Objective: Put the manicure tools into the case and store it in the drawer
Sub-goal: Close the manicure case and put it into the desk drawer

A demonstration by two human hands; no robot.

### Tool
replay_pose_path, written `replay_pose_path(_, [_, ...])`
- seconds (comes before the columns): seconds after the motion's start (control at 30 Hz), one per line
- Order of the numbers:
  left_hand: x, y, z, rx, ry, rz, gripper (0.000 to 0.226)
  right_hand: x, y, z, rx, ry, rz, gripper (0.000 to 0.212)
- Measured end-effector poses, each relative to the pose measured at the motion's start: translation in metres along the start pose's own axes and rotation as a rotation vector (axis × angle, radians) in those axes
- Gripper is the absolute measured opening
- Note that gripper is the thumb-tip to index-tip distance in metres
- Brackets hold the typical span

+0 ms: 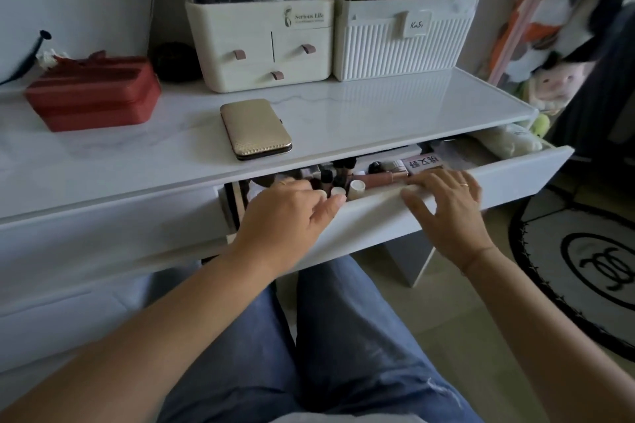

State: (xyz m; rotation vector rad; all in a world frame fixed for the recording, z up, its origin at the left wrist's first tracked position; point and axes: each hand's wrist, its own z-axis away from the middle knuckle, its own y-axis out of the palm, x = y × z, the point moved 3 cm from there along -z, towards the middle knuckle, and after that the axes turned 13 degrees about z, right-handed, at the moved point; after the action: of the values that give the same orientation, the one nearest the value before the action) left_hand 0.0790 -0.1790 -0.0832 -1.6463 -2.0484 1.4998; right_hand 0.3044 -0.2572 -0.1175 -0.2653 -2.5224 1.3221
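My two hands rest on the front edge of a part-open drawer while the closed gold manicure case lies on the bench above.

The white, marble-look bench [343,113] fills most of the view, and its drawer [515,175] on the right is pulled partway out towards my lap. At the back of the bench stand a cream organiser [261,41] with bottles in its top and, touching it on the right, a ribbed white box [405,41]; a red zipped pouch [92,93] lies far left. My left hand [285,220] lies loosely spread over the drawer's front edge, fingers reaching inside, gripping nothing I can see. My right hand [446,206] lies flat, fingers fanned along the same edge. The gold case [256,129] sits shut near the bench's front, just above the drawer. Small capped bottles [343,182] crowd the drawer beside my left fingertips.
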Motion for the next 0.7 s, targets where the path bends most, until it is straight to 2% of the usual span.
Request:
replay_pose_path(0.17, [-0.015,-0.003,0.005,0.065,0.02,0.053,0.058,-0.003,-0.015,0.016,-0.07,0.087,-0.004,0.027])
replay_pose_path(0.27, [-0.029,0.002,0.011,0.113,0.078,0.013,0.066,-0.008,-0.022,0.031,-0.095,0.136,-0.009,0.035])
replay_pose_path(0.4, [-0.04,0.008,0.013,0.149,0.145,0.089,0.059,-0.012,-0.031,0.045,-0.095,0.144,0.009,0.042])
replay_pose_path(0.53, [-0.043,0.005,0.012,0.152,0.186,0.117,0.059,-0.014,-0.036,0.042,-0.034,0.211,0.025,0.061])
replay_pose_path(0.6, [-0.036,-0.01,0.005,0.083,0.153,0.23,0.056,-0.007,-0.043,0.03,-0.016,0.234,0.004,0.064])
replay_pose_path(0.7, [-0.004,-0.044,-0.02,-0.227,0.015,0.317,0.04,0.027,-0.054,-0.01,0.028,0.208,-0.156,0.047])
